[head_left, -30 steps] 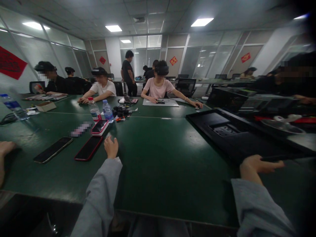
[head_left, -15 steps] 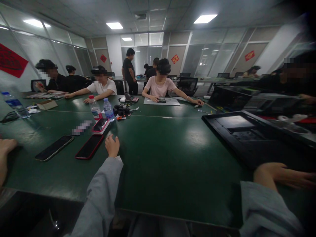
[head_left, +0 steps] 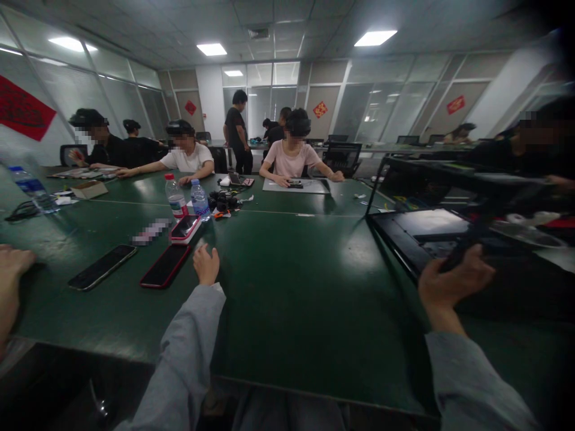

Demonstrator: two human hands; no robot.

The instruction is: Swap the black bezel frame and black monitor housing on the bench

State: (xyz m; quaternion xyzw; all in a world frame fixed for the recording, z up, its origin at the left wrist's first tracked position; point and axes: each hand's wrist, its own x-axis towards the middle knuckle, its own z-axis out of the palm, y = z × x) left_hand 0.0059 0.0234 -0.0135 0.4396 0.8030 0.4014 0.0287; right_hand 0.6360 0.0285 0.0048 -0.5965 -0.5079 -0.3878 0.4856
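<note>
From the head camera, we saw that our right hand [head_left: 449,286] had risen and shifted leftward since half a second before, when it lay lower by the near edge of the black panel [head_left: 402,236]. A black frame [head_left: 467,170] now stood tilted up above that panel. Our right fingers were curled around a dark bar that looked like part of this frame, though blur hid the exact contact. From that grip, the frame's top ran above and beyond, a slim side of it dropped to the panel's far left corner, and the panel lay just beyond. Our left hand [head_left: 206,264] had stayed well left of the grip, loosely open with fingers half bent, at the green table [head_left: 305,299] just beside the red-edged phone [head_left: 165,267]. Far beyond the grip and leftward, the co-worker in pink [head_left: 291,157] had drawn in an outstretched hand.
</note>
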